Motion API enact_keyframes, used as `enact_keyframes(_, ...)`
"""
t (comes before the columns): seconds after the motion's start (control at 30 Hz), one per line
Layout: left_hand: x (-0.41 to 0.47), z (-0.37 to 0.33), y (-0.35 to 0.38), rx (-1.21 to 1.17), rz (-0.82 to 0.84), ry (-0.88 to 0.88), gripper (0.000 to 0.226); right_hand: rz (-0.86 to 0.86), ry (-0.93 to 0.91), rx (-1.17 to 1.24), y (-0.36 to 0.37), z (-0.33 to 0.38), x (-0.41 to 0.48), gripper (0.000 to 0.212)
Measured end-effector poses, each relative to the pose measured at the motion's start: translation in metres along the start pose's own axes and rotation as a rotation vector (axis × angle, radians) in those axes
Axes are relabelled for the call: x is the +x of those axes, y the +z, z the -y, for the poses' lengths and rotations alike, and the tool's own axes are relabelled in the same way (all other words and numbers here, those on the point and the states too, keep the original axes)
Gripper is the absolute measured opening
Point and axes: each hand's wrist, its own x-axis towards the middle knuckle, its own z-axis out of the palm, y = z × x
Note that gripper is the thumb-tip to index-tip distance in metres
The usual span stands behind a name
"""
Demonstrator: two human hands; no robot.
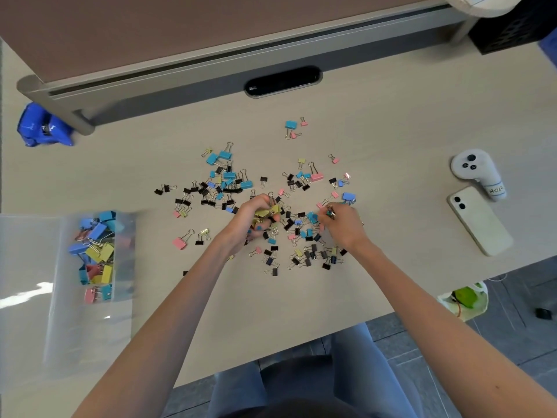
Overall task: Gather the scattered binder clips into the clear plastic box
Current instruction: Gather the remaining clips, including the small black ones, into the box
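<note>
While left hand (251, 220) grips yellow clips (266, 212), right hand (345, 226) pinches clips (330, 212).

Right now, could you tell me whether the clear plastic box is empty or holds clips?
Partly filled: the clear plastic box holds blue, yellow and pink binder clips at its far end; its near end is bare.

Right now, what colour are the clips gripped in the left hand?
Mostly yellow clips, head view.

Binder clips (228, 180) strewn across the tabletop (391, 116)
My left hand (256, 220) grips a bunch of yellow clips (265, 213) and my right hand (343, 226) pinches a few small clips (330, 212) just beside it; the clear plastic box (87, 333) at my far left holds coloured clips (96, 251).
</note>
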Motion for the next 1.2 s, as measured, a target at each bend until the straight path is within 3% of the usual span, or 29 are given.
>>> enact_keyframes(0.07, 0.0, 0.001, -0.002, 0.0, 0.034, 0.009, 0.014, -0.028, -0.045, -0.123, 0.0, 0.003, 0.002, 0.009)
enact_keyframes(0.23, -0.004, 0.001, -0.003, 0.049, 0.031, 0.005, 0.013, 0.037, -0.22, -0.498, -0.003, 0.008, 0.005, 0.032)
enact_keyframes(0.37, -0.006, 0.005, -0.004, 0.104, -0.014, -0.016, 0.012, 0.065, -0.316, -0.658, 0.0, 0.007, 0.007, 0.041)
enact_keyframes(0.6, -0.005, 0.014, -0.009, 0.087, -0.064, -0.058, 0.007, 0.07, -0.33, -0.647, 0.001, 0.01, 0.01, 0.027)
enact_keyframes(0.97, -0.015, 0.011, -0.006, 0.096, -0.137, -0.09, 0.007, 0.157, -0.36, -0.789, -0.005, 0.016, 0.008, 0.027)
enact_keyframes(1.2, -0.032, 0.008, -0.012, 0.246, -0.233, 0.019, 0.01, 0.07, -0.474, -0.673, 0.009, 0.05, -0.003, 0.026)
